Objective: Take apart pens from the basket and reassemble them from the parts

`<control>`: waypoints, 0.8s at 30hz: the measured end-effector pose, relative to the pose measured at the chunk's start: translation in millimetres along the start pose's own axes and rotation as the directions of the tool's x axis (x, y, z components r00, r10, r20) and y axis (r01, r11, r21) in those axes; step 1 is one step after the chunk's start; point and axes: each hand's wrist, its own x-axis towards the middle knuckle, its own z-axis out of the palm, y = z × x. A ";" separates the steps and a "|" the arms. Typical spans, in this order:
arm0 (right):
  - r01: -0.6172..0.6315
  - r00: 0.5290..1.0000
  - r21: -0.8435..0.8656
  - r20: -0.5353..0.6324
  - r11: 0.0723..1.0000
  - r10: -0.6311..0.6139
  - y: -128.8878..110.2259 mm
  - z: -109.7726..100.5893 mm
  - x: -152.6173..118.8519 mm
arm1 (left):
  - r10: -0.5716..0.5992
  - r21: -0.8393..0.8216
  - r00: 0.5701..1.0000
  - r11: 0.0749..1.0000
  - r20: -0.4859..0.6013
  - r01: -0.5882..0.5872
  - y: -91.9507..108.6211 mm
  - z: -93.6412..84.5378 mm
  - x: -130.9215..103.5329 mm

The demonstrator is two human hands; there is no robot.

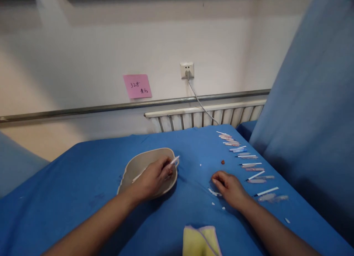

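Observation:
My left hand (154,176) is over a grey-beige basin (149,154), its fingers closed on a clear, pen-like tube (174,160) that points up to the right past the rim. White sticks (137,176) and a brownish bit show inside the basin, partly hidden by this hand. On the blue-covered bed, my right hand (229,188) rests with curled fingers and thumb pressed together; whatever they may hold is hidden. White scraps (214,192) lie beside its fingers, and a small reddish-brown lump (222,162) lies just beyond them.
Small groups of white, dark-tipped sticks (266,192) and translucent tubes (267,197) line the bed's right side. A folded yellow cloth (201,242) lies at the near edge. Beyond stand a rail (193,110) and a wall socket (187,70); a blue curtain (306,101) hangs right.

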 end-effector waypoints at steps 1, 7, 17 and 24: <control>0.004 1.000 0.108 -0.023 0.994 -0.001 -5.8 -0.7 -1.1 | 0.032 -0.046 0.998 0.998 0.049 -0.030 11.3 3.9 -2.0; 0.030 0.998 0.436 0.039 0.899 -0.052 -35.9 -9.4 -11.0 | 0.133 -0.264 0.965 0.962 0.226 -0.071 60.1 59.9 -13.0; -0.087 0.995 0.403 -0.016 0.911 0.102 -17.3 -1.4 -3.0 | 0.102 -0.281 0.979 0.958 0.175 -0.049 40.4 93.6 -9.6; -0.132 0.987 0.521 -0.009 0.844 0.160 -10.4 10.2 -0.9 | 0.093 -0.344 0.993 0.937 0.076 -0.061 26.8 112.8 -6.8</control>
